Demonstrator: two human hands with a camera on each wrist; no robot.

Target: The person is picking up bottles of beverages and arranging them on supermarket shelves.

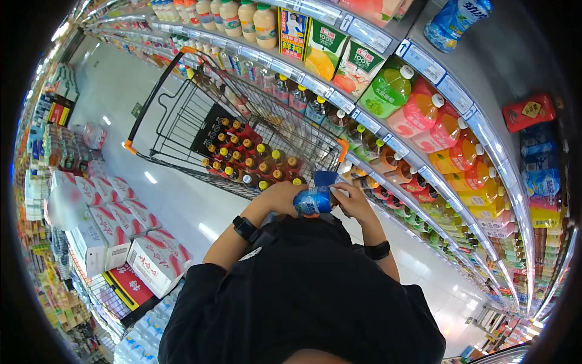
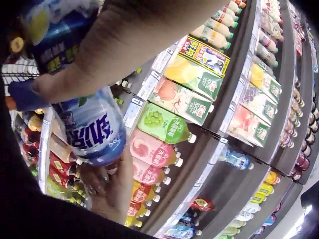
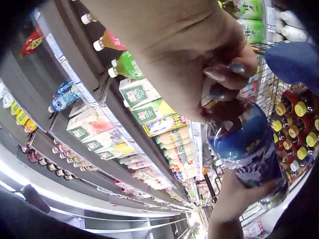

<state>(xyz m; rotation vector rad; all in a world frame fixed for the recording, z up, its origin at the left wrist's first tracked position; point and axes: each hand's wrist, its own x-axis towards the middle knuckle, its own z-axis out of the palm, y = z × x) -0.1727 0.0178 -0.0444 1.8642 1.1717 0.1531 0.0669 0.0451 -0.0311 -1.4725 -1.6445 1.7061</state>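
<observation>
My left hand (image 1: 282, 199) grips a drink bottle with a blue label (image 1: 313, 201) around its middle, in front of my body. The right hand (image 1: 356, 203) has its fingers curled at one end of the same bottle, where they hide that end. In the right wrist view, the right fingers (image 3: 227, 77) sit at the top of the bottle (image 3: 244, 144). The left wrist view shows the left thumb lying across the blue label. Just beyond the bottle is a dark blue piece (image 1: 325, 178) near the shopping cart (image 1: 182, 155).
Many dark bottles with yellow and brown caps (image 1: 248, 151) stand in the cart. Shelves of juice cartons (image 1: 325, 48) and bottles run along the right. White boxes with red patterns (image 1: 154, 261) are stacked at left beside the pale floor (image 1: 115, 91).
</observation>
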